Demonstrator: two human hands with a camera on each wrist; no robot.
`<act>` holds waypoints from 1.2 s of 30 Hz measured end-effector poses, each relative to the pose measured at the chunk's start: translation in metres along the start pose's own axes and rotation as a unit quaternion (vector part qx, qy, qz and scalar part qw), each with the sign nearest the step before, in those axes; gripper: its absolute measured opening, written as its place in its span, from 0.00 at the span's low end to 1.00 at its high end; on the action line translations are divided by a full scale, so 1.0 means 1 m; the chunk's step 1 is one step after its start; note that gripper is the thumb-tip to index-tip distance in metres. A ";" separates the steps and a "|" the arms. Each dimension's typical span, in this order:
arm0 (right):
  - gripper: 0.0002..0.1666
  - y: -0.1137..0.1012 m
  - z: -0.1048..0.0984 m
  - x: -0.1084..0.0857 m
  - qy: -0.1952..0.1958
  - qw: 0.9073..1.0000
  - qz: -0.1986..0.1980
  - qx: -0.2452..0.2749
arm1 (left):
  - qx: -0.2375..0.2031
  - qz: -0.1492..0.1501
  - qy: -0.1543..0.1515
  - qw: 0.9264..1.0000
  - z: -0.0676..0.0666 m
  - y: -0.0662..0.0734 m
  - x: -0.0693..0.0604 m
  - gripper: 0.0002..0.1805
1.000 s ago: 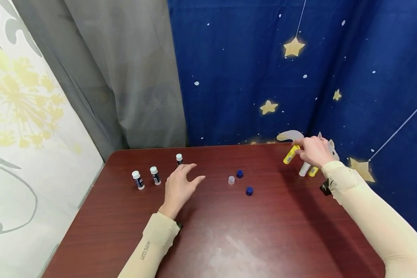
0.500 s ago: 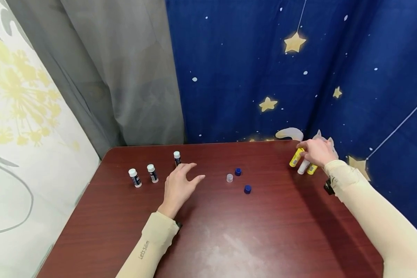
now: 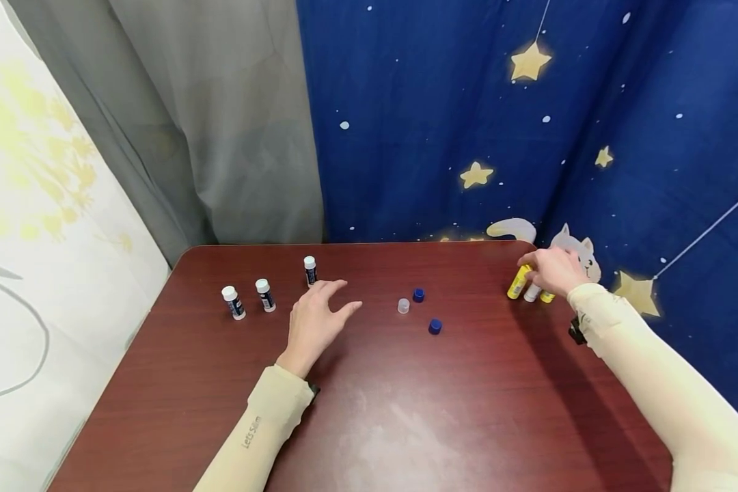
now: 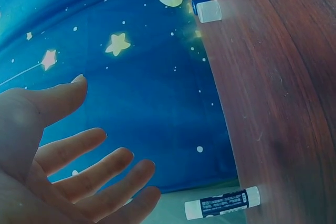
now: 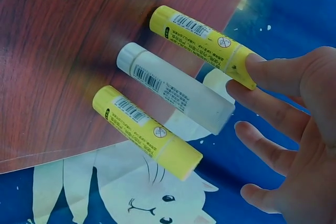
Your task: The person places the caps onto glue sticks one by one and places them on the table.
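At the table's far right corner, my right hand (image 3: 556, 268) pinches the top of a yellow glue stick (image 5: 199, 40) between thumb and index finger. Its base meets the tabletop. Beside it stand a white glue stick (image 5: 173, 90) and another yellow glue stick (image 5: 144, 129), both partly behind the hand in the head view. My left hand (image 3: 316, 324) hovers over the left-middle of the table, fingers spread and holding nothing. A navy-labelled glue stick (image 3: 310, 271) with a white cap stands just beyond it. Two similar sticks (image 3: 265, 295) stand farther left.
Between the hands lie two blue caps (image 3: 435, 326) and a translucent white cap (image 3: 403, 305). The brown table (image 3: 381, 410) ends at the back against a grey curtain (image 3: 246, 137) and a blue starry curtain (image 3: 418, 137).
The yellow glue stick in my right hand has come down from a tilted position in the air to stand beside the white one. My left hand keeps its pose; the head view shifts slightly.
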State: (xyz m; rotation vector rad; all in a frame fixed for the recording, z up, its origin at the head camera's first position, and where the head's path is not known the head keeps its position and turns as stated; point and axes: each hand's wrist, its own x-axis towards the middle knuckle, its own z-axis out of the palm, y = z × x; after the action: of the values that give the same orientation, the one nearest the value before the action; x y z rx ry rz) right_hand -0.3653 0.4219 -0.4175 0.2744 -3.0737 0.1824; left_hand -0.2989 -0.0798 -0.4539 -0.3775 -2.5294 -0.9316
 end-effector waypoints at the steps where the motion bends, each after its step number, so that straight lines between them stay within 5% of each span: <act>1: 0.17 -0.001 0.001 0.000 -0.001 1.000 -0.001 -0.001 | 0.001 -0.002 0.000 1.000 0.000 0.000 -0.001 0.27; 36: 0.16 -0.001 0.008 -0.003 0.018 1.000 0.009 -0.017 | -0.001 -0.007 -0.006 1.000 0.001 0.002 -0.004 0.27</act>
State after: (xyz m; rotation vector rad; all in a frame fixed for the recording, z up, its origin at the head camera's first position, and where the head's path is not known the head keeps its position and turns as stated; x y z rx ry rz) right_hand -0.3625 0.4201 -0.4257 0.2381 -3.0417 0.1334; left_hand -0.2954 -0.0780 -0.4557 -0.3672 -2.5445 -0.9389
